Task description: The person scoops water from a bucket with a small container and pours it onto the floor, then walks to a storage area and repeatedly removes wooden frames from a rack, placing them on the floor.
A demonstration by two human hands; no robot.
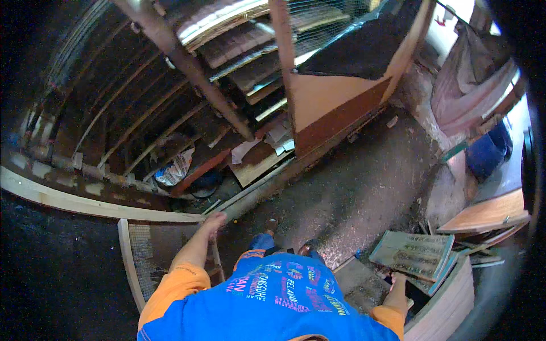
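Left hand [214, 223] at wooden frame [131, 213], right hand [399, 279] beside patterned panel [414, 251], grip and openness unclear

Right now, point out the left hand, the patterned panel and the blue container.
Left hand [215, 222]: head view, on the back of the hand.
Patterned panel [413, 253]: head view, on the middle of its upper face.
Blue container [487, 152]: head view, on its outer side.

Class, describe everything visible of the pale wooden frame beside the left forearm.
The frame looks like bare, pale wood: a long bar, bent by the lens, and a shorter piece running down from it. Mesh shows below the bar. It sits at the picture's lower left; the left hand is at the long bar's right end, apparently touching it.
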